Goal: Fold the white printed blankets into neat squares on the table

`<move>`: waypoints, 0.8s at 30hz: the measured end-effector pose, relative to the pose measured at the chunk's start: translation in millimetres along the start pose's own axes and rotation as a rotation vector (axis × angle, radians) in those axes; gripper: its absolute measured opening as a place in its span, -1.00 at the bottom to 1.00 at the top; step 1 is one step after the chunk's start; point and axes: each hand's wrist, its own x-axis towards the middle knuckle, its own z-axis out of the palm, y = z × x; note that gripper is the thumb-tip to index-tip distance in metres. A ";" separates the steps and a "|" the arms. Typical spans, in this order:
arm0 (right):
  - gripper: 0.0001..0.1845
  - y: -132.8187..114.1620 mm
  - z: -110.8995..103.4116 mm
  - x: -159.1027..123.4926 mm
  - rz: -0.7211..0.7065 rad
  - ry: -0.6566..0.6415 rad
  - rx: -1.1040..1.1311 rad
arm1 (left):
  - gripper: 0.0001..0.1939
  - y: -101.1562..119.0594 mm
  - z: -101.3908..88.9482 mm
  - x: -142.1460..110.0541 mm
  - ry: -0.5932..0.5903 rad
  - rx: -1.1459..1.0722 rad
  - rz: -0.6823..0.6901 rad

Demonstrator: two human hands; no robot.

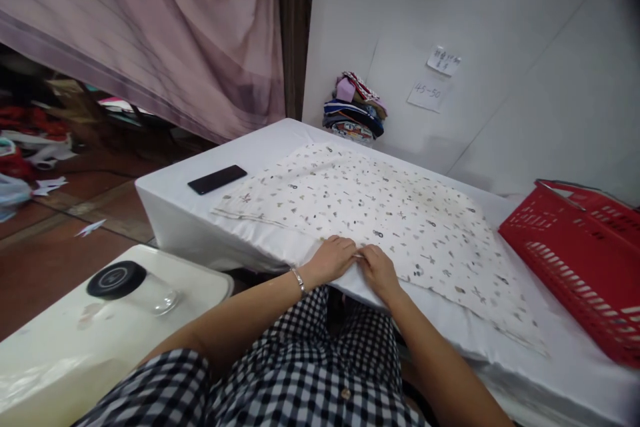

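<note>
A white cloth with a small scattered print [360, 197] lies spread over the white-covered table [270, 137]. At the middle of its near edge, my left hand [334, 257] has its fingers curled closed on the fabric. Right beside it, my right hand [379, 270] pinches the same edge, thumb and fingers together. The two hands nearly touch at the fingertips. What lies under the fingers is partly hidden. Left of the cloth rests a black phone [217, 179].
A red plastic basket [575, 260] stands at the table's right end. Folded fabrics [354, 110] are stacked by the wall. On a white side table [200, 287] to the left lies a clear bottle with a black lid [117, 280]. A pink curtain [200, 33] hangs behind.
</note>
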 end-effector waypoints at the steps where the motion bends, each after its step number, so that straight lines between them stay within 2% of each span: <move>1: -0.82 1.7 -0.2 -0.7 0.023 0.007 0.047 | -0.89 -1.9 -1.2 -1.9 0.003 -0.003 -0.012; 6: -0.84 5.4 -0.2 -1.5 0.096 0.012 0.163 | -0.87 -14.5 -7.4 -5.3 -0.002 0.061 -0.128; 11: -0.80 6.7 2.4 -2.6 0.091 -0.004 0.135 | -0.86 -30.7 -18.3 -11.8 -0.021 0.135 -0.236; 15: -0.73 -2.0 -1.8 -0.4 0.027 -0.101 -0.077 | -0.86 -43.3 -24.9 -26.6 0.008 0.118 -0.177; 19: -0.74 -20.9 -7.6 9.9 0.008 -0.195 -0.285 | -0.88 -47.1 -28.9 -35.0 0.057 0.091 -0.105; 24: -0.74 -37.9 -0.1 21.3 -0.042 -0.187 -0.333 | -0.84 -47.9 -33.2 -36.8 0.011 0.111 -0.035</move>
